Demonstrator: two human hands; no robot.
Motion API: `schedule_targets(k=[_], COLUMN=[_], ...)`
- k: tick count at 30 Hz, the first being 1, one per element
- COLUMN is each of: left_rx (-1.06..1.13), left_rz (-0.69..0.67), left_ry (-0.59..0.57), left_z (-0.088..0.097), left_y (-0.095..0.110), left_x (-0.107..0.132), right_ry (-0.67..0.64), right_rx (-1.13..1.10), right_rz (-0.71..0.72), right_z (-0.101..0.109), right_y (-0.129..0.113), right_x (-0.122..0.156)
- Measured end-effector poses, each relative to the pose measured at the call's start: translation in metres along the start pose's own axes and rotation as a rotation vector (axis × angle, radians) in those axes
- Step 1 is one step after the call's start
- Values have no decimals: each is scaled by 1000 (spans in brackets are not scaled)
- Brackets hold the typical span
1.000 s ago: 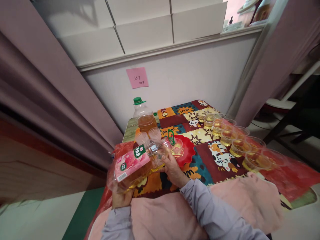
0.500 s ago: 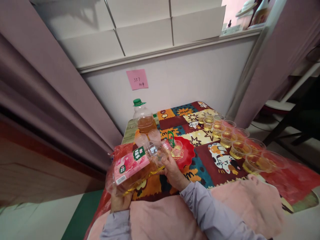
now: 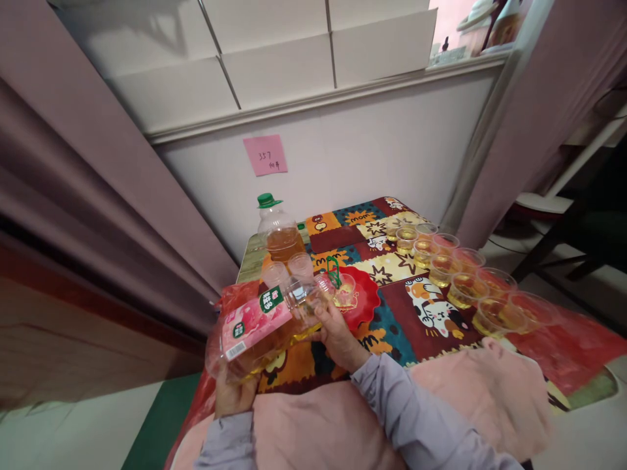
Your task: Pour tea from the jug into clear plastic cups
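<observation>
A large clear juice bottle [image 3: 255, 326] with a pink label and amber liquid lies tilted in my two hands, its neck toward the right. Beneath its base end is my left hand [image 3: 235, 395], closed against the underside, its fingers partly hidden. My right hand [image 3: 340, 336] grips the bottle near the neck. The bottle's mouth points over a clear plastic cup [image 3: 344, 288] on a red scalloped plate [image 3: 369, 300]. A green loop handle [image 3: 334, 271] stands by the cup. Whether liquid is flowing I cannot tell.
Behind stands a second juice bottle [image 3: 284, 241] with a green cap, stacks of clear cups [image 3: 300, 264] before it. Rows of filled cups [image 3: 445, 271] line the table's right side. Red plastic sheeting [image 3: 582, 333] hangs at the edges. A pink note [image 3: 266, 155] is on the wall.
The view has shifted very slightly. My hands and the tilted juice bottle keep nearly the same pose over the plate.
</observation>
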State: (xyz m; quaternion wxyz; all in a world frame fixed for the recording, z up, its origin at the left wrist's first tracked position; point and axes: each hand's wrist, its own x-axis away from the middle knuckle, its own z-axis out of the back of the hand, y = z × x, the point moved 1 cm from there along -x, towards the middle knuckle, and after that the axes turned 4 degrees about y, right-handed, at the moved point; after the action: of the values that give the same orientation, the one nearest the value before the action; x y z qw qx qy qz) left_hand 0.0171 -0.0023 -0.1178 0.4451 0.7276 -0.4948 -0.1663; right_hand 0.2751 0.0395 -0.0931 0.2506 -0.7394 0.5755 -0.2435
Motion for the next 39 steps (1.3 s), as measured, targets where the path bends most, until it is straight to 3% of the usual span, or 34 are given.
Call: schedule_targets(k=[10,19,29,39], left_rx=[101,113,70,87], left_rz=[-16,26,-28,-31], left_ry=[63,80,31,4], left_z=[-14,0,-12,-5], left_y=[1,-1,2,0], left_x=[6,-2,4,-1], right_ry=[6,12,20,12], right_rx=[-20,-17,-16,-21], right_rz=[3,-11,-15,-9], right_z=[1,-2,-1,-3], right_y=[1,-3,-3,-5], right_x=[-1,0,0,1])
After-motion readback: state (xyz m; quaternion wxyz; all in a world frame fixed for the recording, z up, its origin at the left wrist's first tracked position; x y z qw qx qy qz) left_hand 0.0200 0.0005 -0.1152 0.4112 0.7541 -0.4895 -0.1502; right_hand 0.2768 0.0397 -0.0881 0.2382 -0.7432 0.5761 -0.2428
